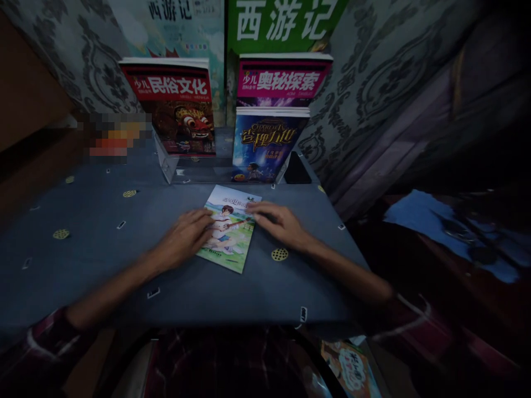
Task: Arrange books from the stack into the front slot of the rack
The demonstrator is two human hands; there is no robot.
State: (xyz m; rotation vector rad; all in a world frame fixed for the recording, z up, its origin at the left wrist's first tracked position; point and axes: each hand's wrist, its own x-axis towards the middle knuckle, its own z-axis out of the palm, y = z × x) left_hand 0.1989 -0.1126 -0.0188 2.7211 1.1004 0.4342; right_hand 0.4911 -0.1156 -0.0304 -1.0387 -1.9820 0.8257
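A thin book (228, 243) with a drawn figure playing a guitar on its cover lies slightly turned on the blue-grey tablecloth. My left hand (193, 229) grips its left edge, fingers lying over the cover. At the upper right edge, my right hand (282, 221) holds the book with thumb and fingers bent over the border. Part of the cover's title is hidden by the right fingers. Just behind the book stands a clear stand (199, 170) with upright books in it.
Upright are a red-topped book (178, 110), a pink-topped book (282, 82), a blue book (269, 149), a green book (286, 27) and a pale book (178, 33). A black phone-like slab (297, 168) lies right of the stand. Blue cloth (427, 213) lies at right; another book (346, 367) sits below the table's edge.
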